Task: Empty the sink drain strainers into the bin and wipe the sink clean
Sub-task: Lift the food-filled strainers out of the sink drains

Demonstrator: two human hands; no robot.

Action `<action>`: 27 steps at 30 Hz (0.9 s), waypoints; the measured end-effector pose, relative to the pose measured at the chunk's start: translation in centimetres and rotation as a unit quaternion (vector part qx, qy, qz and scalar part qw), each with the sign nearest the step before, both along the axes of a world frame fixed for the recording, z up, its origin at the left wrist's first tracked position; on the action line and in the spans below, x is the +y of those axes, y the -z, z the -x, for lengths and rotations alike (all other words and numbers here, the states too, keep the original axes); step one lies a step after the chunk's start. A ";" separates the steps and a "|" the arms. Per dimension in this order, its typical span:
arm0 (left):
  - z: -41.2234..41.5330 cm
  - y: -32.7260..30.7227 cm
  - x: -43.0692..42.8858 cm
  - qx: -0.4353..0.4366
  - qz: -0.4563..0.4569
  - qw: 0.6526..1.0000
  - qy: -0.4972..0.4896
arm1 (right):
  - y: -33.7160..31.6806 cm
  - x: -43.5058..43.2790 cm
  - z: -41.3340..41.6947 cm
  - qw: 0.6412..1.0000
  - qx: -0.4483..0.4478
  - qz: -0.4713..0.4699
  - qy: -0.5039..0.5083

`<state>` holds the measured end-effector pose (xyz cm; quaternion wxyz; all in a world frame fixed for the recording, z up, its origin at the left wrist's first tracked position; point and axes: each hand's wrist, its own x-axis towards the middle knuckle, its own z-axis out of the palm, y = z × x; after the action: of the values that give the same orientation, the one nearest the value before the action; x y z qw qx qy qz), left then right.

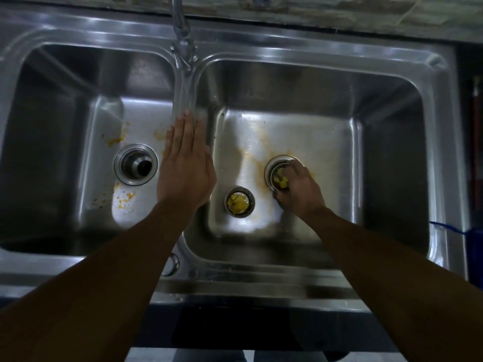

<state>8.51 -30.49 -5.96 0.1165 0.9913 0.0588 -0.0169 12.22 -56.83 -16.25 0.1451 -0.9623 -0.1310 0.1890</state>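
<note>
Your right grip is down in the right basin. Its fingers curl over the near-right rim of the seated strainer, which sits in the drain near the middle of the basin floor with yellow scraps showing in its cup. It reads as a hold on the rim, but the fingertips are hidden behind the knuckles, so you cannot tell how far they hook in. Your left grip is wide and flat, palm down on the divider between the two basins. It holds nothing and looks like a brace.

The coming move turns on one relation. The seated strainer lies right at your right grip, on its far-left side, and its axis runs vertically down into the drain. Judge the pull as straight up; a sideways drag would likely tip scraps back onto the floor.

The loose strainer stands upright toward the front-left corner of the same basin floor. It lies between your two grips, apart from the seated one, and also carries yellow scraps. Your left grip is the free one and lies just above and to its left, so it seems best placed to take it.

The left drain shows no basket. Orange smears mark the floor, so wiping is not yet done. No bin is in view.
</note>
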 end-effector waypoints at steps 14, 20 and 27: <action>0.1 0.1 0.0 -0.015 0.010 1.000 -0.001 | -3.1 -4.8 2.9 0.985 0.077 -0.024 -0.154; 0.1 0.1 -0.1 -0.010 -0.004 1.000 0.002 | -4.2 -6.2 3.5 0.982 0.100 -0.005 -0.160; 0.1 0.4 0.0 -0.011 -0.005 1.000 0.007 | -4.1 -6.9 4.2 0.975 0.141 0.058 -0.164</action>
<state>8.37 -30.47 -6.32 0.1120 0.9924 0.0504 -0.0067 8.06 -63.69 -12.11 0.0726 -0.8981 -0.2539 0.3516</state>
